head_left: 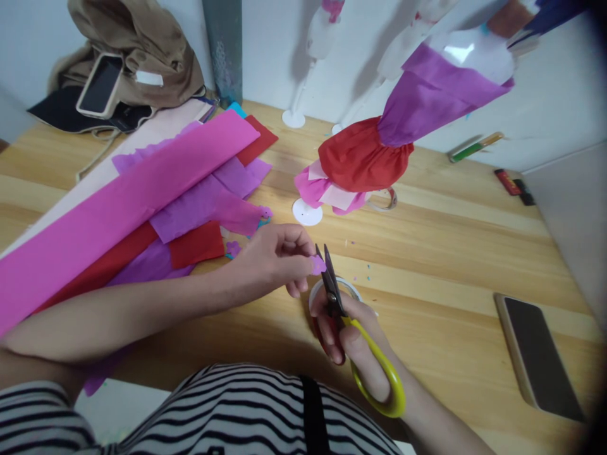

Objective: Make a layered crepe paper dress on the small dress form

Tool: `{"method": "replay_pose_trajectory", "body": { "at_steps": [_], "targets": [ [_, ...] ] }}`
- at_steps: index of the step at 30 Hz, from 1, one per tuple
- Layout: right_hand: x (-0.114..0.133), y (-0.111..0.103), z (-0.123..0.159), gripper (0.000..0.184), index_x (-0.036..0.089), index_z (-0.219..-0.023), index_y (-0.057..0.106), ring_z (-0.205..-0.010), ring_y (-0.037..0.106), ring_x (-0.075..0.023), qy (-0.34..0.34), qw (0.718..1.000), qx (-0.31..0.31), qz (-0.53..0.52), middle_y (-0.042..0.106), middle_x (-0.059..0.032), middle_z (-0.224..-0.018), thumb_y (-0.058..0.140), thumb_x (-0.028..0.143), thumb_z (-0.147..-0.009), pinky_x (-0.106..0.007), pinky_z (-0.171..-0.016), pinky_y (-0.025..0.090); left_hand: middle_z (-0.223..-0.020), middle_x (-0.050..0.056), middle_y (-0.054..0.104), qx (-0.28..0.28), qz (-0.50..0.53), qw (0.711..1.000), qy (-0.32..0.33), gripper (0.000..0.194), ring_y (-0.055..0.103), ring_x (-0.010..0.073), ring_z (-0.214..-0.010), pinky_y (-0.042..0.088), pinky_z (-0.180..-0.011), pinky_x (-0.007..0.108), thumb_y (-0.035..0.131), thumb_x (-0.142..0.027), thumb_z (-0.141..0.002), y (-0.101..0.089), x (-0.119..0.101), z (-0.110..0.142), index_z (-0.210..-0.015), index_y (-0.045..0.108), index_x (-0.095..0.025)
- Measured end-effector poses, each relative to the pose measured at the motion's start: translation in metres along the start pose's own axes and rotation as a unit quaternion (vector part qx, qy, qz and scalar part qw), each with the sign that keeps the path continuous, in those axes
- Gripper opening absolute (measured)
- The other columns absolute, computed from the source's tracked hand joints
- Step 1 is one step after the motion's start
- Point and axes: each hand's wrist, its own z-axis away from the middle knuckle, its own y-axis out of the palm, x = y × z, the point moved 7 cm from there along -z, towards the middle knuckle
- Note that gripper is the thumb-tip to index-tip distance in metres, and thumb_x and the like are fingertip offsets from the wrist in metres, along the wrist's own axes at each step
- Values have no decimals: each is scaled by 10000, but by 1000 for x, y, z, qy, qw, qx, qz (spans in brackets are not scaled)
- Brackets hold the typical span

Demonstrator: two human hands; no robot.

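Note:
Between thumb and fingers, my left hand (pixel 284 259) pinches a small purple paper piece (pixel 318 265). My right hand (pixel 365 341) grips yellow-handled scissors (pixel 379 373), their dark blades slightly parted and right beside the paper. Under the scissors a white ring like a tape roll (pixel 348 285) is partly hidden. Small purple paper flowers (pixel 232 249) lie left of my left hand. A mini mannequin wearing a purple bodice (pixel 422 95), red skirt (pixel 365 158) and pink ruffle (pixel 313 188) stands on a white base (pixel 307 212) beyond my hands.
Pink (pixel 142 183), purple and red paper sheets (pixel 196 245) cover the left. A phone (pixel 540 354) lies at right. Behind are a brown bag (pixel 156 50) with another phone (pixel 100 85), white stands (pixel 293 118), a green tube (pixel 474 148) and a red-black item (pixel 507 182).

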Motion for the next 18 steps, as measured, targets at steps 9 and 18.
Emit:
{"method": "replay_pose_trajectory", "body": {
  "at_steps": [9, 18],
  "targets": [
    [6, -3, 1, 551, 242, -879, 537, -430, 344, -142, -40, 998, -15, 55, 398, 51, -523, 378, 769, -873, -327, -459, 291, -503, -28, 568, -15, -10, 999, -35, 143, 546, 68, -451, 458, -444, 160, 654, -230, -707, 5, 4, 5, -639, 575, -133],
    [0, 2, -1, 605, 244, -941, 543, -495, 466, -160, -18, 1000, -9, -5, 484, 17, -650, 382, 816, -829, -307, -438, 358, -493, -34, 566, -3, -25, 1000, -8, 100, 536, 63, -463, 447, -461, 161, 640, -161, -688, 5, 7, 4, -620, 571, -136]
  ]
}}
